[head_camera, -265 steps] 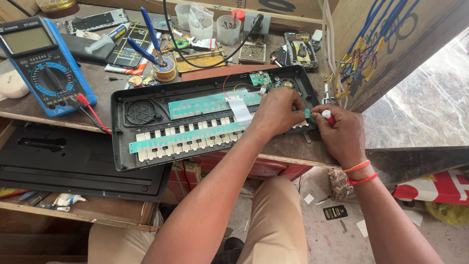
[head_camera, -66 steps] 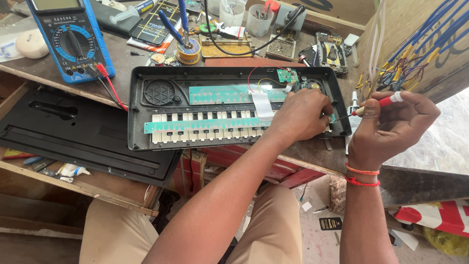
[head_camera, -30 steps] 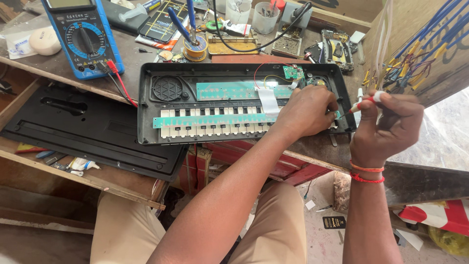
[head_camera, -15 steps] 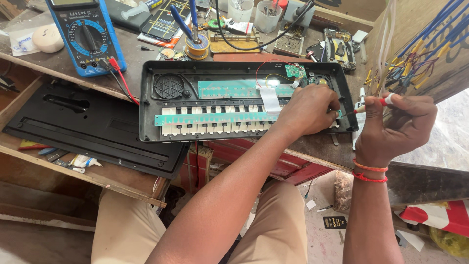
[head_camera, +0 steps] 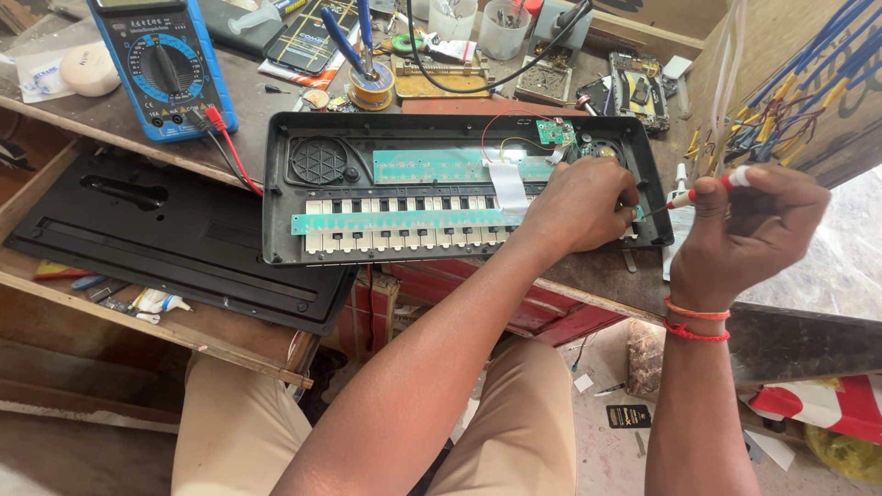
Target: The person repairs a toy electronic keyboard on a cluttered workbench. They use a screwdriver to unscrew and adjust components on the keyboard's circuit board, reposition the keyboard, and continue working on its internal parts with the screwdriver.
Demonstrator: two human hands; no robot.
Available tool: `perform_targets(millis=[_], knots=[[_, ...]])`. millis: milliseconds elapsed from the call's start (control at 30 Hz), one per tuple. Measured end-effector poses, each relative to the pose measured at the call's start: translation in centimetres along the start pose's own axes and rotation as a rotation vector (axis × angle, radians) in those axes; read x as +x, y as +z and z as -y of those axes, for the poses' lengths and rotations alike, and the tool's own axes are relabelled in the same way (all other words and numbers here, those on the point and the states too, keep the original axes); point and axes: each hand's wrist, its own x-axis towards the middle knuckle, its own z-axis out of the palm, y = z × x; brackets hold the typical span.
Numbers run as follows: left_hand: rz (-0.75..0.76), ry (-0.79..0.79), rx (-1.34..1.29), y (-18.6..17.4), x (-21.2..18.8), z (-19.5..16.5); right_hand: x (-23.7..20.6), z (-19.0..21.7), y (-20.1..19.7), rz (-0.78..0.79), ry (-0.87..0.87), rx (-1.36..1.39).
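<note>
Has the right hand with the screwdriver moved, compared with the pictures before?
Yes. The right hand with the red-handled screwdriver rose from low at the keyboard case right end to above its right edge, tip pointing toward the left hand.

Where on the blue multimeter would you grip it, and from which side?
Grip the multimeter across its long blue side edges, coming from above. It lies flat, dial up, so both sides are free. Stay clear of its lower end, where the red and black probe leads plug in.
</note>
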Motion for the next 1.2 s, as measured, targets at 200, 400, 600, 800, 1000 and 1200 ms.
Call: perform_targets(millis=[200, 400, 600, 800, 1000, 1200], knots=[[0.001, 0.007, 0.005, 0.0, 0.1, -0.1, -0.4, 0.1, -0.1, -0.028, 0.167, -0.011], [0.004, 0.000, 0.009, 0.1, 0.1, 0.0, -0.5, -1.2, -1.0, 0.000, -0.023, 0.016], [-0.007, 0.011, -0.003, 0.1, 0.1, 0.0, -0.6, -1.1, -0.8, -0.006, 0.085, 0.047], [-0.003, 0.007, 0.004, 0.1, 0.1, 0.0, -0.4, -1.1, -0.8, 0.003, 0.043, -0.018], [-0.020, 0.019, 0.004, 0.3, 0.0, 0.1, 0.2, 0.5, -0.1, 0.007, 0.035, -0.063], [-0.005, 0.011, 0.006, 0.2, 0.2, 0.0, 0.2, 1.0, 0.5, -0.025, 0.133, -0.040]])
